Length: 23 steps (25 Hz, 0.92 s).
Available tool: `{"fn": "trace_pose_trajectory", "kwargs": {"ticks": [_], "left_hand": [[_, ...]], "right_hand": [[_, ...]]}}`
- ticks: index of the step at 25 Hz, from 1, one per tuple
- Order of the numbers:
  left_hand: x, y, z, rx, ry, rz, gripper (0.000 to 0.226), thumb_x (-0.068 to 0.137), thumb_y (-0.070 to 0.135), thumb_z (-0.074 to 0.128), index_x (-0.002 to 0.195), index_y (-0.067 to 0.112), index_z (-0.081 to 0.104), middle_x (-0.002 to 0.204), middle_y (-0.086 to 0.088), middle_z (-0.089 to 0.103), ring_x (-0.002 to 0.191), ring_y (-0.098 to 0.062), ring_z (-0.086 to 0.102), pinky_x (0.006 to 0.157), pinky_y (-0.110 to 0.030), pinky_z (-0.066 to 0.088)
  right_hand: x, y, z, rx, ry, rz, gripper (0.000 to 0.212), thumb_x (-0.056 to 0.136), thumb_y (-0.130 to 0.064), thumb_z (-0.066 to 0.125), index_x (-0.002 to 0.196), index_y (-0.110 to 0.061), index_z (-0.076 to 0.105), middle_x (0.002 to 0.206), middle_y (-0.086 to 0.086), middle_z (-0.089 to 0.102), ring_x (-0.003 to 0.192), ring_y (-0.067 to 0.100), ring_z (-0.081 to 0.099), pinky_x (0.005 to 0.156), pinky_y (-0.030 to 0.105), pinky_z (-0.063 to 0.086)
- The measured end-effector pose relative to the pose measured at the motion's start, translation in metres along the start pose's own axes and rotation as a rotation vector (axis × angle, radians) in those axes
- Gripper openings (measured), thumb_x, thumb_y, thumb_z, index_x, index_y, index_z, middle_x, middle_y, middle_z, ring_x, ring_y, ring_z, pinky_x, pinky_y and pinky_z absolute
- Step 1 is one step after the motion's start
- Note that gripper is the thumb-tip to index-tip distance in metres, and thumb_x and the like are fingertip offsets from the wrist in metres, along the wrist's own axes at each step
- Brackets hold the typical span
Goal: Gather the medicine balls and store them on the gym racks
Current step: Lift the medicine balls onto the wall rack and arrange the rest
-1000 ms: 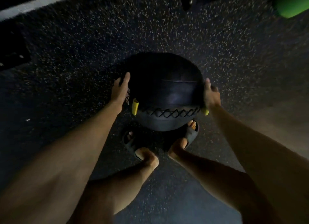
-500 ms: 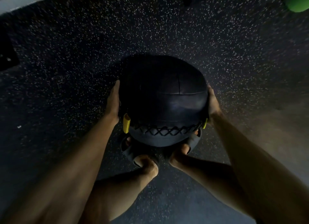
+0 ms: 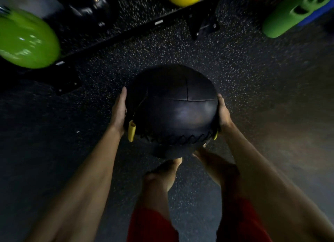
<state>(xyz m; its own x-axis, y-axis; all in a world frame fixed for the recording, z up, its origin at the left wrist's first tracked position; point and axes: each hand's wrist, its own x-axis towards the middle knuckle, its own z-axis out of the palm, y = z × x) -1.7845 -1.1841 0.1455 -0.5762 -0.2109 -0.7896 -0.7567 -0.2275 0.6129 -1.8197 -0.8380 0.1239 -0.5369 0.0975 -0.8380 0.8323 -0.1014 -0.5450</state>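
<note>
Since a second ago we've lifted the ball clear of the floor, rack now in view. Left hand (image 3: 118, 111) and right hand (image 3: 223, 113) clamp flat on opposite sides of the black medicine ball (image 3: 171, 111), held mid-air over our feet; rack rail (image 3: 126, 32) lies ahead and left, left hand nearer

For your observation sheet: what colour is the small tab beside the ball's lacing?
Yellow tab, clearest in the head view.

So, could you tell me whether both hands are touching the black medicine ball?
Touching: the head view shows the left hand and right hand pressed flat against the black medicine ball.
</note>
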Motion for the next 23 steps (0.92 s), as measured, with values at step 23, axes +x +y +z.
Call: {"fn": "trace_pose_trajectory", "kwargs": {"ticks": [23], "left_hand": [[-0.513,0.212,-0.029,-0.213,0.227,0.857,0.059,0.090,0.065,0.058,0.131,0.024,0.065,0.128,0.001,0.068,0.114,-0.013,0.066,0.101,-0.036,0.051]], "right_hand": [[-0.483,-0.217,-0.021,-0.060,-0.250,-0.951,0.069,0.095,-0.067,0.040,0.142,-0.020,0.057,0.138,-0.006,0.059,0.129,0.010,0.052,0.117,0.034,0.035]]}}
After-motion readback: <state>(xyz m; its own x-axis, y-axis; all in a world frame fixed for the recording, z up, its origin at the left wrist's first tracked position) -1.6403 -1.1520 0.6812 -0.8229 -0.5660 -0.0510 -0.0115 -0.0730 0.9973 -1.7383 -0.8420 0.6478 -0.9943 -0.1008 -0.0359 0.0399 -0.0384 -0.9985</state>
